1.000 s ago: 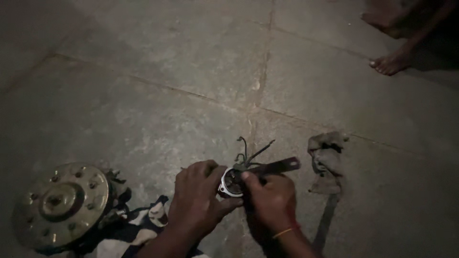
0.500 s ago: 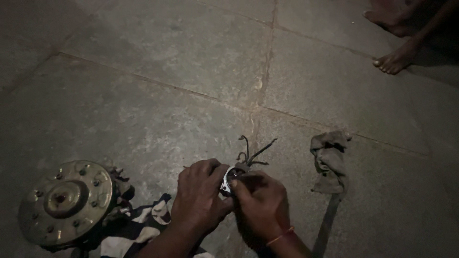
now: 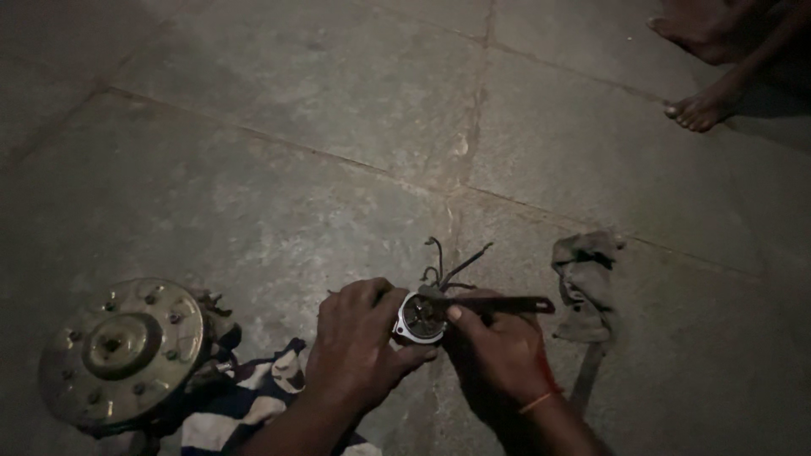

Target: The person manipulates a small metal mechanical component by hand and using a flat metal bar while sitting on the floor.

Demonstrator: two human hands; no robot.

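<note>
Since half a second ago, the flat dark tool (image 3: pixel 498 302) has come back into plain view: then your right hand (image 3: pixel 498 359) covered most of it, and now its handle sticks out clear to the right, much as it did a second ago. Your hands have hardly shifted on the floor. That suggests you have re-seated the tool on the part rather than taken it away, so the work on the part looks to be still in the middle.

Your left hand (image 3: pixel 359 346) is curled closed around the small round metal part (image 3: pixel 418 318), gripping its rim from the left side. Your right hand is closed on the near end of the tool, thumb pressed on top where the tool meets the part. The part sits between your two hands, low in the middle of the view, held just above the stone floor (image 3: pixel 338 152).

The part's open round face points up toward you, tilted slightly. Its dark wires (image 3: pixel 452 268) stick out from its far side, up and away from you. The tool's long axis runs nearly level, left to right, with its free end pointing right toward the crumpled grey rag (image 3: pixel 585 283).

At your left lies a large round metal hub (image 3: pixel 122 350) on a striped cloth (image 3: pixel 253 397). Someone else's bare feet (image 3: pixel 701 110) show at the top right, well apart from you
</note>
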